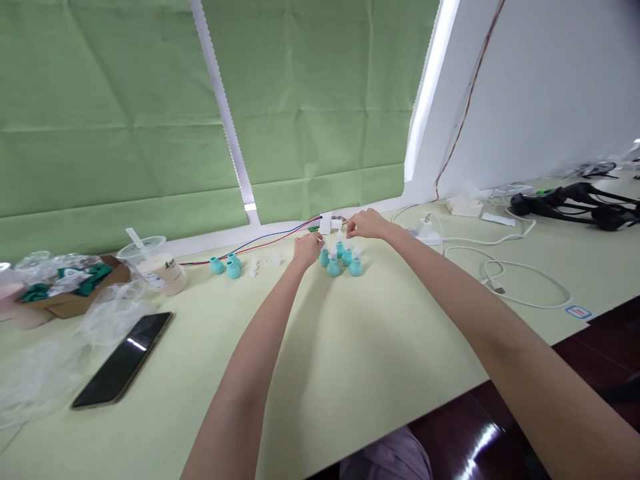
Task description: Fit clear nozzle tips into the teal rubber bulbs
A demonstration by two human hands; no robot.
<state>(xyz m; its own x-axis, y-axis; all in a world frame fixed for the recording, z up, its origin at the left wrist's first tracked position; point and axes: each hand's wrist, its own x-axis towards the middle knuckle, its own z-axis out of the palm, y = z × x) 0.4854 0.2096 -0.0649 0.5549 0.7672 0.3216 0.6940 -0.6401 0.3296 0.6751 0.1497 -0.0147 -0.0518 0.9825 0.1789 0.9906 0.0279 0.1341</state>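
Observation:
Both my arms reach far across the pale green table (350, 360). My left hand (307, 249) is curled closed beside a cluster of several small teal bulbs with white tips (341, 260); what its fingers hold is too small to make out. My right hand (367, 225) pinches something small just above that cluster, near a small white box (326, 223) where red and blue wires (270, 239) end. Two more teal bulbs (225, 266) and a few loose white tips (254, 267) lie to the left.
A black phone (124, 360) lies front left among clear plastic bags (107, 313). A plastic cup (155, 263) and a cardboard tray of teal parts (70, 287) stand at far left. White cables (520, 280) and black headgear (580, 203) lie to the right. A green curtain hangs behind.

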